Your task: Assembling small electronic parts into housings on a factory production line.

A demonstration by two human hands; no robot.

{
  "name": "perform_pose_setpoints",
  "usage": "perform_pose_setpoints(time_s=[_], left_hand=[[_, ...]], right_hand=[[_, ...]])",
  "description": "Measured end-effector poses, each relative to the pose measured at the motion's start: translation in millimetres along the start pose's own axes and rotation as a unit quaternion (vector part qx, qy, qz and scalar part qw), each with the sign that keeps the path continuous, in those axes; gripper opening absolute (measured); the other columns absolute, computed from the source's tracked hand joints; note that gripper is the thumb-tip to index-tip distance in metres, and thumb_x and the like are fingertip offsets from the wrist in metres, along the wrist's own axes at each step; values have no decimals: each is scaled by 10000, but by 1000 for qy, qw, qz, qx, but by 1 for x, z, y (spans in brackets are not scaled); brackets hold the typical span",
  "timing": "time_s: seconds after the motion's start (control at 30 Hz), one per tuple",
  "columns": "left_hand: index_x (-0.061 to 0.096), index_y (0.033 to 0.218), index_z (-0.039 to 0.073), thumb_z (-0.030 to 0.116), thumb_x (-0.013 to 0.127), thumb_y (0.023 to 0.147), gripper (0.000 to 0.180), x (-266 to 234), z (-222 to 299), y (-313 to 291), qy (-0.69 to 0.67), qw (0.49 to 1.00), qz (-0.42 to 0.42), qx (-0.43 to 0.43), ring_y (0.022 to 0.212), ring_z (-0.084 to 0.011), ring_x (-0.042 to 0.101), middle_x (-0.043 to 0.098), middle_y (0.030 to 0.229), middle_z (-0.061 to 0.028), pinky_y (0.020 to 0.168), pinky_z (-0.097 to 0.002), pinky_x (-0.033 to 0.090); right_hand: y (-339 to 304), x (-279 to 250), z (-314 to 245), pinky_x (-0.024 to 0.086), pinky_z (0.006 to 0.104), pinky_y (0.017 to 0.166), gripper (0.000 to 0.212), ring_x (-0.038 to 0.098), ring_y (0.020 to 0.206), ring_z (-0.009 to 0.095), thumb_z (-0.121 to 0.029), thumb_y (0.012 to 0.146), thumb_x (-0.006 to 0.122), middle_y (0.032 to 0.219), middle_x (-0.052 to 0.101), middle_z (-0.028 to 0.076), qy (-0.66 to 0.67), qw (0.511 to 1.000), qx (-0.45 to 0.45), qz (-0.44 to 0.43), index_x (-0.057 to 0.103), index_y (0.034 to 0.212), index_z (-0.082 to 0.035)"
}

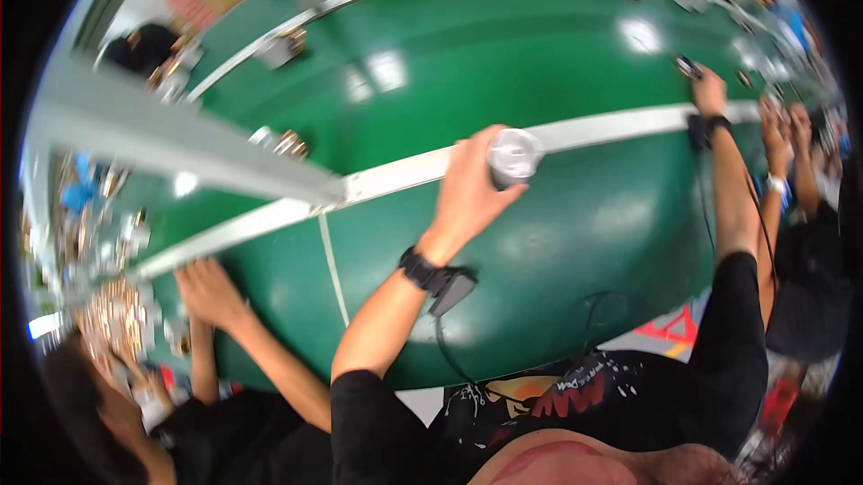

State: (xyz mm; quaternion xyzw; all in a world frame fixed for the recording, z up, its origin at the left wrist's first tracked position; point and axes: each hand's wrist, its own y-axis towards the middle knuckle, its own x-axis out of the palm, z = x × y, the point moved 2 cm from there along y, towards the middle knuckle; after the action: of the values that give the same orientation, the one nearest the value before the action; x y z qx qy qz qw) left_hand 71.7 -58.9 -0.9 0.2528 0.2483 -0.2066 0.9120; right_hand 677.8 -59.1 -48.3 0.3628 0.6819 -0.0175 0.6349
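Note:
My left hand is closed round a short cylinder with a shiny silver top and a darker side. It holds the cylinder above the white rail at the near side of the green belt. At the right, my right arm stretches out over the rail. My right hand is closed on a small dark part with a shiny spot, just above the belt; its exact kind is too small to make out. Each wrist wears a black strap with a cable.
A white rail divides the green conveyor belt from the green worktop. A grey post rises at the left. White containers with coppery parts stand on the belt. Co-workers' hands are at both sides.

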Motion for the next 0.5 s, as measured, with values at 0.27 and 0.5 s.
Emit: perform_pose_setpoints(time_s=[0.27, 0.5], left_hand=[[475, 1287, 75, 145, 832, 634, 747, -3, 1, 1, -16, 1000, 14, -4, 1065, -338, 525, 575, 1181, -120, 926, -405, 446], [493, 1240, 83, 139, 824, 628, 698, -4, -5, -9, -48, 999, 14, 20, 1030, -328, 524, 587, 1149, -100, 902, -407, 448]], right_hand=[[36, 27, 58, 503, 468, 832, 286, 648, 959, 391, -303, 848, 639, 962, 687, 210, -40, 993, 24, -105, 706, 961, -50], [71, 30, 57, 405, 249, 521, 295, 506, 541, 85, -327, 939, 598, 880, 715, 84, 363, 847, 206, -330, 691, 1050, -70]])
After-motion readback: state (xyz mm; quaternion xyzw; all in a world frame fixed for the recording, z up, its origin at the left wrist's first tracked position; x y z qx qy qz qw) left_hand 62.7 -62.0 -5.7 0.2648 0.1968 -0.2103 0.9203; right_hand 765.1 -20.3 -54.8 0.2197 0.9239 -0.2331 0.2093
